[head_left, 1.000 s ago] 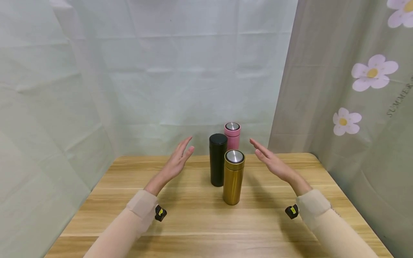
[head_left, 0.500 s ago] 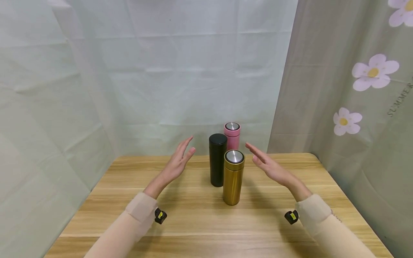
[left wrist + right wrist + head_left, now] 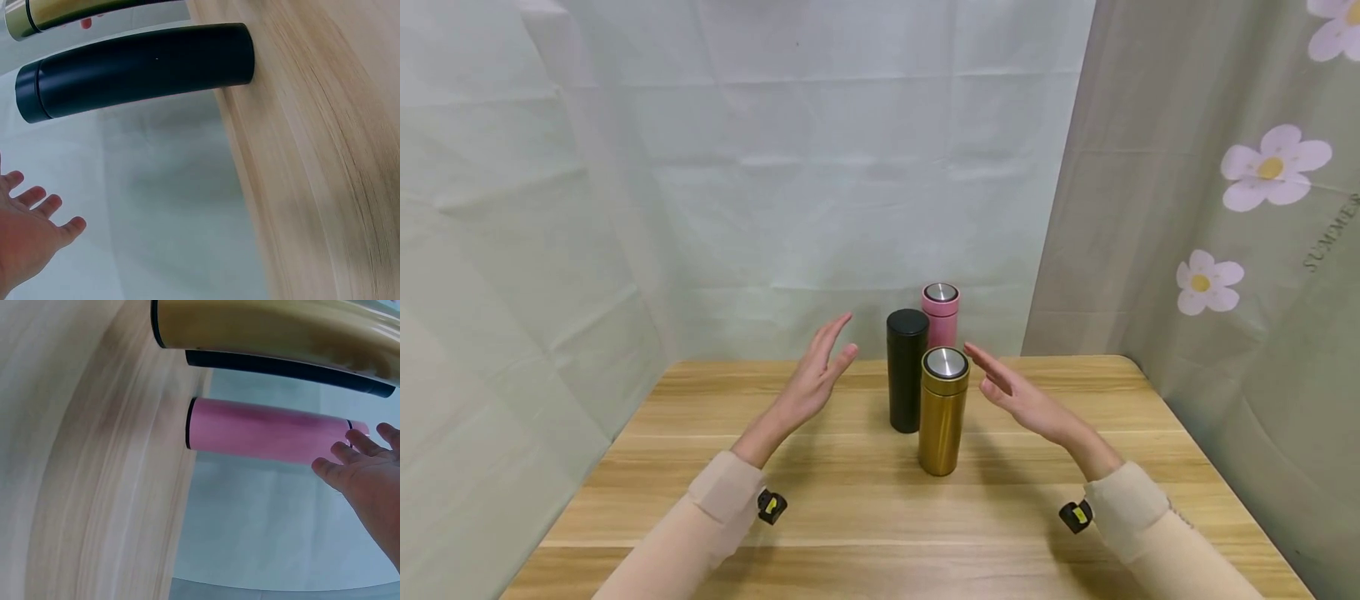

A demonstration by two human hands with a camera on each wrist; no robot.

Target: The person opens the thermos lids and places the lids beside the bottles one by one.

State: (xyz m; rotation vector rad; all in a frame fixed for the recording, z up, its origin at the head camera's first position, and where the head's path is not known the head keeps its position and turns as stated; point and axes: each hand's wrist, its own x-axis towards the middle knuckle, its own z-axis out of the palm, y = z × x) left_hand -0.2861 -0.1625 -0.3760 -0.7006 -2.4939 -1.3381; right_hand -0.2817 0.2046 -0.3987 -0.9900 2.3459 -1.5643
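Observation:
Three vacuum flasks stand upright, close together, on the wooden table. The gold flask (image 3: 943, 425) with a steel-topped lid is nearest. Behind it on the left is the black flask (image 3: 906, 375), and the pink flask (image 3: 942, 321) stands farthest back, partly hidden. To the left of the black flask my left hand (image 3: 808, 379) hovers with fingers extended, holding nothing. My right hand (image 3: 1022, 400) hovers just right of the gold flask's lid, its fingers extended and nothing in them. In the right wrist view the right hand (image 3: 369, 469) overlaps the pink flask (image 3: 269, 430); contact cannot be made out.
The wooden table (image 3: 835, 517) reaches back to a pale cloth backdrop (image 3: 820, 183). On the right hangs a grey curtain (image 3: 1120, 208) with printed flowers. A small black device with a yellow mark (image 3: 771, 505) is at each wrist.
My right hand has moved left and slightly down, closer to the gold flask's lid. My left hand has shifted only slightly right. The flasks have stayed in place.

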